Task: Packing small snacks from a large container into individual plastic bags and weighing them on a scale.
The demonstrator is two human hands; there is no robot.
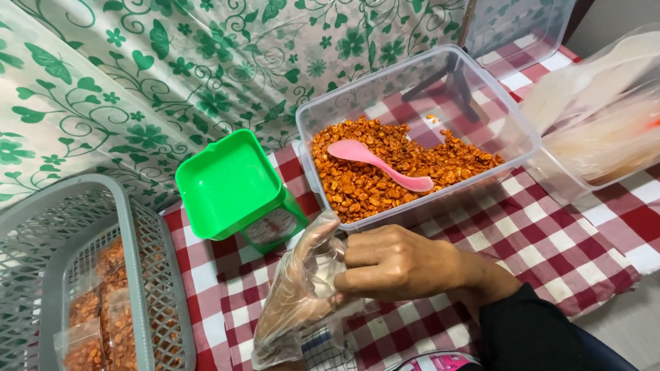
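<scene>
Plastic glove (295, 302) half covers my left hand (302, 288); my right hand (395, 264) pinches its cuff just beside the left fingers, which are spread open. I'd pull evenly, keeping it short of the snack tub (509, 117) beyond my fingertips.

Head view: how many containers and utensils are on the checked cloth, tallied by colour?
Clear plastic tubs: 2, one holding orange snack pieces, one at right.
Grey baskets: 1
Green scale: 1
Pink spoons: 1
Total: 5
</scene>
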